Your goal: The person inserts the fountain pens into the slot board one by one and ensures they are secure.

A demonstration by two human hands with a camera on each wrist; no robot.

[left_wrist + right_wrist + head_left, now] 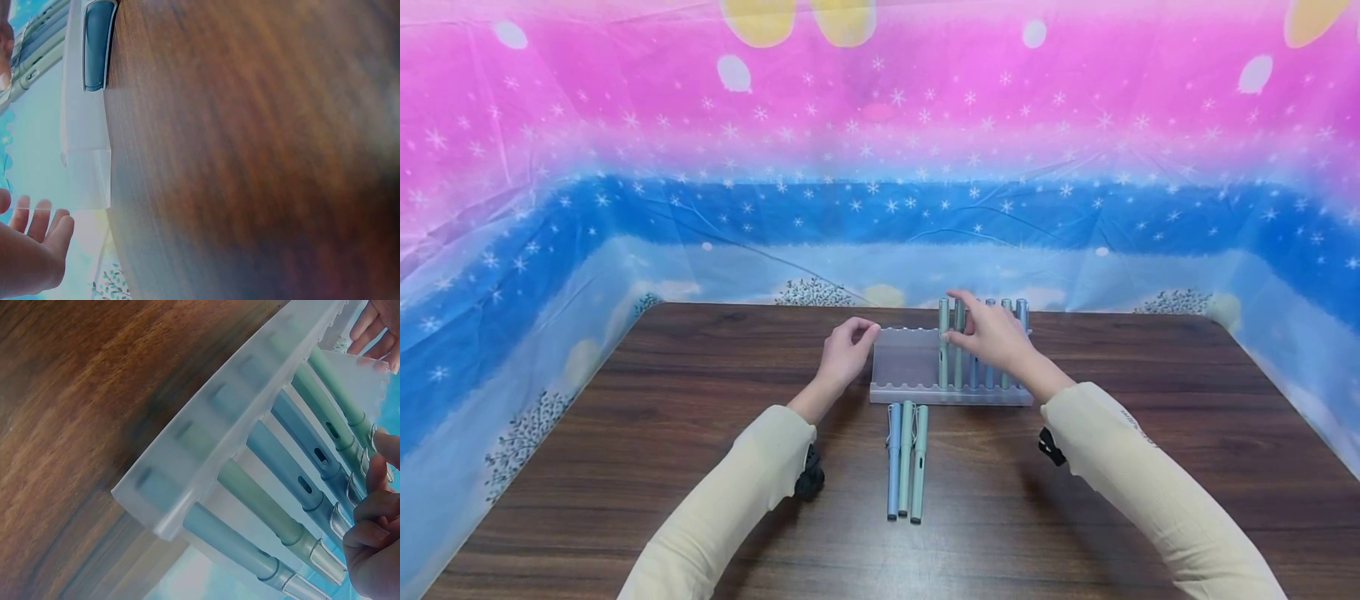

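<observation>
A clear plastic pen rack (904, 390) stands on the table with several blue and green pens held upright side by side in its right part. My left hand (845, 350) pinches the rack's left upper edge between thumb and fingers; the left wrist view shows fingers (39, 220) through the clear panel. My right hand (1000, 337) pinches the leftmost green pen (943, 367) near its cap, index finger at the top and thumb lower down. From the right wrist view, that hand's curled fingers (372, 531) are close to the pens' metal clips.
In front of the rack, one blue pen (892, 467) and two green pens (906, 467) lie side by side on the brown wooden table (700, 467). A patterned pink and blue cloth (880, 208) hangs round the table's back and sides.
</observation>
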